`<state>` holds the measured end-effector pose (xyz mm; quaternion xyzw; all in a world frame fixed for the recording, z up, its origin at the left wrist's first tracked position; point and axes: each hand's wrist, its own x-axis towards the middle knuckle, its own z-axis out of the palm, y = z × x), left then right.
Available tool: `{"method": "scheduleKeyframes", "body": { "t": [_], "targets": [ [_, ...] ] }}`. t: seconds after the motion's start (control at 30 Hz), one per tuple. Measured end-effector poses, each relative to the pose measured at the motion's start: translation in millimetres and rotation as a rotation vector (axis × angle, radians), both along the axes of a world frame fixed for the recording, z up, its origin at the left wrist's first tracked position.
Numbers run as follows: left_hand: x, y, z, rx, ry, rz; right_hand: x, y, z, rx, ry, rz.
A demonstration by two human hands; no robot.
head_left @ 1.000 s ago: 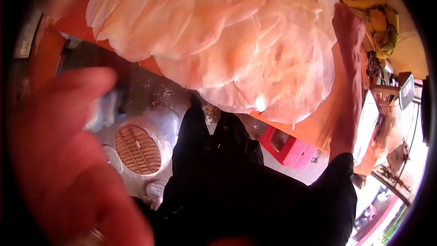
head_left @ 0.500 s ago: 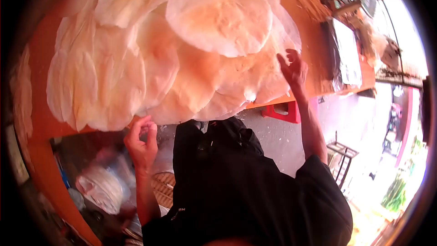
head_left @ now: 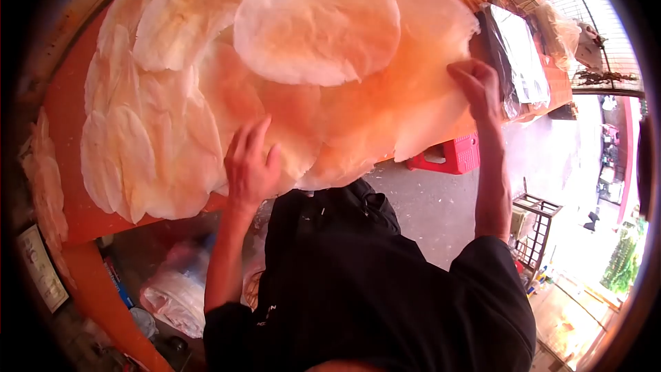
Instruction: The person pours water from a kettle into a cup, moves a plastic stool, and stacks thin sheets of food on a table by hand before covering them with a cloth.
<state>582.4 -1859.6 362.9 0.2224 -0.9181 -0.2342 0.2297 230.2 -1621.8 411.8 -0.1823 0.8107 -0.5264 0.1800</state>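
Note:
Several large, thin, pale round sheets (head_left: 317, 27) lie overlapped on an orange table (head_left: 65, 124). My left hand (head_left: 251, 165) rests flat with fingers spread on the near edge of the pile. My right hand (head_left: 475, 83) pinches the right edge of one big translucent sheet (head_left: 413, 96), which lies over the others near the table's front edge. My black top fills the lower middle of the view.
A red plastic stool (head_left: 451, 155) stands under the table on the concrete floor. Plastic bags (head_left: 175, 296) lie under the table at the left. A metal rack (head_left: 533, 224) stands at the right. More sheets (head_left: 45, 179) lie at the far left, and foil-covered trays (head_left: 520, 48) at the right.
My left hand rose from below the table edge and now lies flat on the pile. My right hand moved right and up and closed on a sheet's edge.

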Motion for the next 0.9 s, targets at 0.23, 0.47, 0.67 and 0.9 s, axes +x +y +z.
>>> {"method": "scheduleKeyframes", "body": {
  "t": [0.23, 0.47, 0.67, 0.9],
  "targets": [
    [-106.5, -45.0, -26.1, -0.434, 0.011, -0.064, -40.1, 33.8, 28.7, 0.114, 0.115, -0.011],
    [-110.2, -12.9, -27.1, -0.036, 0.033, -0.130, -104.9, 48.4, 137.0, 0.390, 0.549, 0.139],
    [-116.4, 2.8, -36.4, -0.196, 0.154, -0.116, -53.1, -86.4, 223.8, 0.578, 0.906, 0.231],
    [-62.3, 28.3, -28.4, 0.094, 0.119, -0.033, -118.8, -104.4, 198.0, -0.225, 0.506, 0.117]
  ]
}}
